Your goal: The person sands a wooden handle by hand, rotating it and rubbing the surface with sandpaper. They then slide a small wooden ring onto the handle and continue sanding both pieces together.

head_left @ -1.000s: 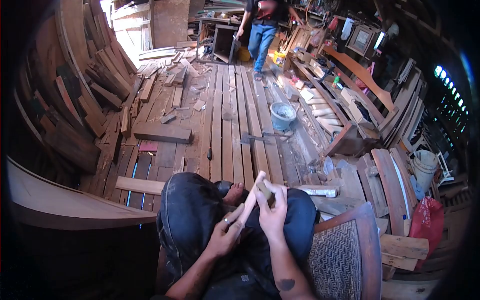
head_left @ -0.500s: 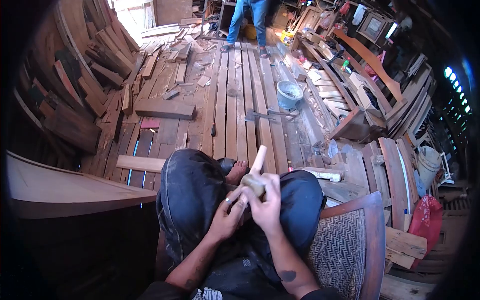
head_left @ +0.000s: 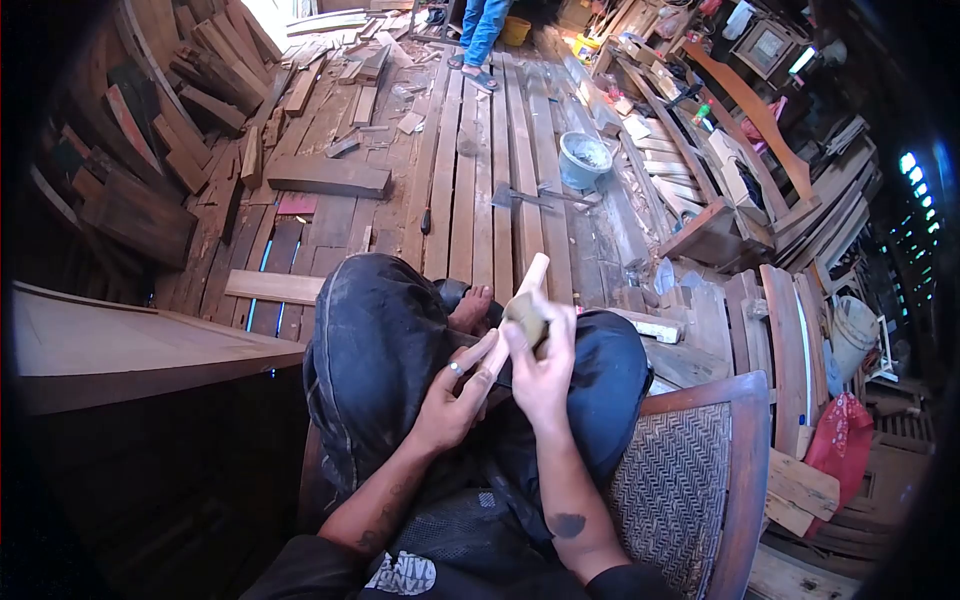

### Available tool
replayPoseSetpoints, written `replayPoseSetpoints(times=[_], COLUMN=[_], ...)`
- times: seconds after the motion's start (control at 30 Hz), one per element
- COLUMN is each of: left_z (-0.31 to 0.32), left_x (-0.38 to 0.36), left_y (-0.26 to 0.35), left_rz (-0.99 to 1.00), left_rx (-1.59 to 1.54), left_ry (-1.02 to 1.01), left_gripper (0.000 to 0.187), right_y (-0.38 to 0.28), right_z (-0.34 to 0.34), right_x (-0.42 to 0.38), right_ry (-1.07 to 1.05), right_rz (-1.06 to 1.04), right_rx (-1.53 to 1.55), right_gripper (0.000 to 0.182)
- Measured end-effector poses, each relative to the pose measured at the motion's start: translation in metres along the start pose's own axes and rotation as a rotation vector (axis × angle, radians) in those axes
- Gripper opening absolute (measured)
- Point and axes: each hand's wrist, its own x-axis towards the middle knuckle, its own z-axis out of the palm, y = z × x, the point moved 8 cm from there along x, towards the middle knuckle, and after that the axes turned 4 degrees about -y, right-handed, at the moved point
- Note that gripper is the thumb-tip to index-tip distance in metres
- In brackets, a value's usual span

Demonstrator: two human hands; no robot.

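Observation:
A pale, slender wooden piece (head_left: 534, 274) slants away from me between my knees, its far end free. My left hand (head_left: 456, 396), with a ring on one finger, is closed round its near end. Higher up the wood, my right hand (head_left: 545, 362) presses a curled, olive-brown piece of sandpaper (head_left: 524, 318) against it, thumb on the near side. Motion blurs the right fingertips slightly. The wood's near end is partly hidden by my left fingers.
Beyond my knees lie a hammer-like tool (head_left: 515, 195), a screwdriver-like tool (head_left: 426, 220), a bucket (head_left: 585, 160) and a thick timber block (head_left: 328, 178). A person in jeans (head_left: 484, 30) stands farther off. A woven-seat chair (head_left: 670, 500) is at my right, a pale panel (head_left: 150, 345) at left.
My right hand and the sandpaper have moved up along the wooden piece, away from my left hand. The person in jeans has shifted their feet closer together. My view has tilted slightly.

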Motion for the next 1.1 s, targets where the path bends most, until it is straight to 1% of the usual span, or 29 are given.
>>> replayPoseSetpoints(times=[0.03, 0.1, 0.17, 0.2, 0.23, 0.3, 0.37, 0.43, 0.47, 0.5, 0.57, 0.6, 0.63, 0.7, 0.73, 0.83, 0.87, 0.9, 0.97, 1.0, 1.03, 1.1], left_z=[0.000, -0.001, -0.002, -0.003, -0.002, 0.000, 0.003, 0.003, 0.003, 0.002, 0.001, 0.000, 0.000, 0.005, 0.007, 0.001, 0.000, 0.002, 0.004, 0.007, 0.010, 0.007], left_x=[0.000, -0.002, -0.004, -0.005, -0.006, -0.002, -0.004, -0.002, -0.002, -0.002, -0.001, -0.001, 0.001, 0.002, -0.002, -0.004, -0.005, -0.005, -0.007, -0.006, -0.005, -0.002], left_y=[0.001, 0.002, -0.001, -0.002, -0.002, 0.002, 0.007, 0.009, 0.007, 0.007, 0.011, 0.013, 0.021, 0.037, 0.039, 0.033, 0.034, 0.040, 0.037, 0.036, 0.041, 0.031], left_rz=[-0.013, -0.044, -0.053, -0.055, -0.059, -0.058, -0.074, -0.066, -0.055, -0.041, 0.012, 0.038, 0.181, 0.466, 0.371, 0.254, 0.259, 0.362, 0.267, 0.208, 0.242, 0.151], left_rx=[-0.015, -0.046, -0.130, -0.173, -0.161, -0.136, -0.106, -0.054, -0.022, 0.007, 0.023, 0.032, 0.191, 0.520, 0.494, 0.372, 0.340, 0.380, 0.405, 0.386, 0.386, 0.341], left_ry=[0.003, 0.006, 0.030, 0.046, 0.047, 0.047, 0.027, 0.016, 0.020, 0.028, 0.056, 0.071, 0.051, -0.008, -0.013, 0.037, 0.041, 0.050, 0.033, 0.002, -0.019, -0.028], left_gripper=[0.052, 0.053, 0.053, 0.053, 0.053, 0.053, 0.053, 0.054, 0.054, 0.055, 0.055, 0.055, 0.055, 0.054, 0.052, 0.053, 0.056, 0.056, 0.054, 0.052, 0.050, 0.049], right_y=[0.001, 0.005, -0.008, -0.015, -0.016, -0.014, -0.007, 0.005, 0.015, 0.022, 0.008, 0.008, 0.009, 0.036, 0.039, 0.013, 0.019, 0.014, 0.025, 0.038, 0.043, 0.037], right_z=[-0.004, -0.001, 0.004, 0.007, 0.007, 0.000, -0.007, -0.011, -0.007, 0.003, 0.016, 0.015, 0.009, 0.000, -0.006, 0.001, 0.002, 0.003, -0.004, -0.005, -0.008, -0.009], right_x=[0.008, 0.009, -0.003, -0.012, -0.020, -0.017, -0.001, 0.012, 0.009, -0.001, -0.017, -0.019, -0.017, -0.009, 0.000, -0.004, -0.015, -0.019, -0.015, -0.011, -0.005, 0.000], right_ry=[0.069, 0.080, -0.006, -0.036, -0.038, -0.047, 0.036, 0.064, 0.038, -0.007, -0.089, -0.091, -0.086, 0.024, 0.069, -0.045, -0.096, -0.057, -0.030, 0.052, 0.084, 0.072], right_rz=[0.014, 0.028, -0.054, -0.085, -0.072, -0.036, -0.019, 0.108, 0.115, 0.232, 0.159, 0.159, 0.164, 0.397, 0.359, 0.278, 0.192, 0.206, 0.293, 0.382, 0.370, 0.343], right_rx=[0.035, 0.072, -0.042, -0.051, -0.031, -0.088, -0.073, 0.051, 0.081, 0.321, 0.291, 0.263, 0.219, 0.457, 0.421, 0.341, 0.247, 0.352, 0.401, 0.529, 0.684, 0.752], right_gripper=[0.041, 0.040, 0.041, 0.042, 0.043, 0.042, 0.039, 0.036, 0.036, 0.039, 0.043, 0.044, 0.045, 0.043, 0.042, 0.040, 0.040, 0.039, 0.041, 0.042, 0.041, 0.039])
